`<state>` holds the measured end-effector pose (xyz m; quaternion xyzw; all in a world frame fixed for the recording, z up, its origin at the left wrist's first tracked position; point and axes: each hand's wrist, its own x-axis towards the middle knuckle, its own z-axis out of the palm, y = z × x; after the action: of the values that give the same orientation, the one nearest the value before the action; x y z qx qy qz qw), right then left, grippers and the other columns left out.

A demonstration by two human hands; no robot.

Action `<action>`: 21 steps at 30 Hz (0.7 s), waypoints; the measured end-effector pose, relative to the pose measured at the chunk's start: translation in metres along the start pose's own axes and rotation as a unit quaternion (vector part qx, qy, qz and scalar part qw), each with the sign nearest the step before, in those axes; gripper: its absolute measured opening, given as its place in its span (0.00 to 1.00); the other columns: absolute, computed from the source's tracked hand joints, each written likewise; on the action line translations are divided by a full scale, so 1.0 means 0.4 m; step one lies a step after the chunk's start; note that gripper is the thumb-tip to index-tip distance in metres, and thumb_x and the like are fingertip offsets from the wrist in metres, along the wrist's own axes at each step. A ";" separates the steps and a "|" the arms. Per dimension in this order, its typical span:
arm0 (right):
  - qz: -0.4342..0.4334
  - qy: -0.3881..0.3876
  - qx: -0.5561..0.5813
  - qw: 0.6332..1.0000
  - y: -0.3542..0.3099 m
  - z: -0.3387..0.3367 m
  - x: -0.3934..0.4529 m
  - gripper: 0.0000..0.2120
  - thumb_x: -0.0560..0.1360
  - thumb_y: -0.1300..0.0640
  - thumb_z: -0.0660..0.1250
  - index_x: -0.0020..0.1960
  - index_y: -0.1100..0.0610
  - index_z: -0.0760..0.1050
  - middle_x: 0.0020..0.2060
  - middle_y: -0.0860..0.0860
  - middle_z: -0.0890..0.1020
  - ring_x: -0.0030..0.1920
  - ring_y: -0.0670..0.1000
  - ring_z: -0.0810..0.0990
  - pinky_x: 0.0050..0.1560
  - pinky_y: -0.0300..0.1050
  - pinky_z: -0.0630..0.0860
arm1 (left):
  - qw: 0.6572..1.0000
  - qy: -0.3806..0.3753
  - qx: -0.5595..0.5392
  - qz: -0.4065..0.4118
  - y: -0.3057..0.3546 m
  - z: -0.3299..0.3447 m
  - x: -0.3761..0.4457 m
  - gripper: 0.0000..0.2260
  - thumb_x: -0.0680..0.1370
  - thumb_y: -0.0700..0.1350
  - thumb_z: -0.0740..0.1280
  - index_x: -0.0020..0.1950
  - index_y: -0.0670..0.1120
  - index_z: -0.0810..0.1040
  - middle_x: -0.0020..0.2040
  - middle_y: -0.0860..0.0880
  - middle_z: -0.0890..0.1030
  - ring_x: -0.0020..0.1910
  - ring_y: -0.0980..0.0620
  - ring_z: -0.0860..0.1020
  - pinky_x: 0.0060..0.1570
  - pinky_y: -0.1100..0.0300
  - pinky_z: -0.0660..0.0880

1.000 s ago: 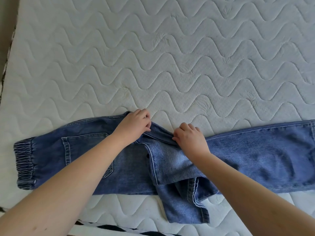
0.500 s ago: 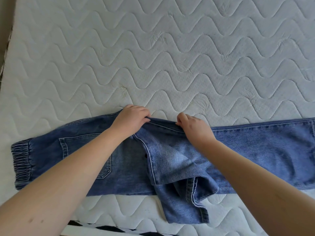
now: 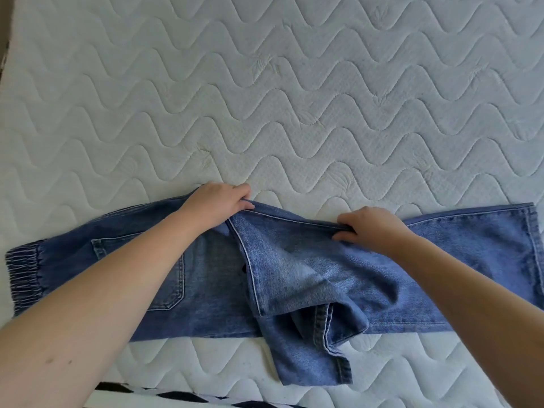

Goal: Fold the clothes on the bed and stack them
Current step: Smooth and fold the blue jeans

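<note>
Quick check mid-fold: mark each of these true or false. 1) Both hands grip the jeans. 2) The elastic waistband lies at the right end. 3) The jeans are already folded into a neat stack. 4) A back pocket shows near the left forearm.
1) True: the left hand and right hand both pinch the far edge of the jeans.
2) False: the elastic waistband lies at the left end.
3) False: they lie spread along the mattress.
4) True: the back pocket shows.

bare quilted mattress (image 3: 265, 98) beyond the jeans (image 3: 294, 275), narrow free strip along near edge
</note>
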<state>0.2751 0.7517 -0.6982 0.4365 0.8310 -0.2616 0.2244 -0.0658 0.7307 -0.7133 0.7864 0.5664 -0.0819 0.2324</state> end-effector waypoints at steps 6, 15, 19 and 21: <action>0.032 0.123 -0.013 0.992 0.002 0.010 -0.030 0.16 0.77 0.39 0.62 0.50 0.52 0.70 0.45 0.48 0.80 0.44 0.55 0.79 0.36 0.45 0.63 | 0.992 -0.113 0.005 0.050 -0.037 -0.034 0.010 0.16 0.75 0.61 0.68 0.45 0.49 0.73 0.42 0.55 0.69 0.44 0.52 0.70 0.44 0.55 0.66; 0.163 0.131 0.040 0.977 0.054 0.023 -0.050 0.21 0.74 0.39 0.67 0.43 0.54 0.63 0.41 0.52 0.77 0.43 0.59 0.79 0.36 0.48 0.65 | 0.992 -0.065 0.026 -0.100 -0.045 -0.040 0.018 0.16 0.80 0.60 0.60 0.42 0.48 0.73 0.37 0.48 0.76 0.37 0.46 0.71 0.37 0.55 0.65; 0.203 0.159 0.027 0.966 0.075 0.028 -0.069 0.20 0.74 0.40 0.68 0.45 0.55 0.65 0.41 0.53 0.79 0.43 0.59 0.77 0.36 0.48 0.64 | 0.990 -0.071 0.038 -0.120 -0.050 -0.036 0.025 0.18 0.79 0.63 0.60 0.36 0.51 0.67 0.33 0.54 0.71 0.34 0.49 0.70 0.33 0.56 0.61; 0.215 0.167 0.037 0.962 0.093 0.035 -0.078 0.19 0.74 0.42 0.68 0.45 0.56 0.66 0.42 0.54 0.79 0.44 0.59 0.77 0.40 0.50 0.67 | 0.991 -0.071 -0.001 -0.117 -0.059 -0.038 0.026 0.20 0.76 0.64 0.64 0.34 0.50 0.66 0.31 0.53 0.72 0.32 0.51 0.70 0.29 0.56 0.58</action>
<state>0.3245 0.7419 -0.6988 0.6505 0.7328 -0.1617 0.1173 -0.0863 0.7526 -0.7103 0.7065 0.6367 -0.1638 0.2621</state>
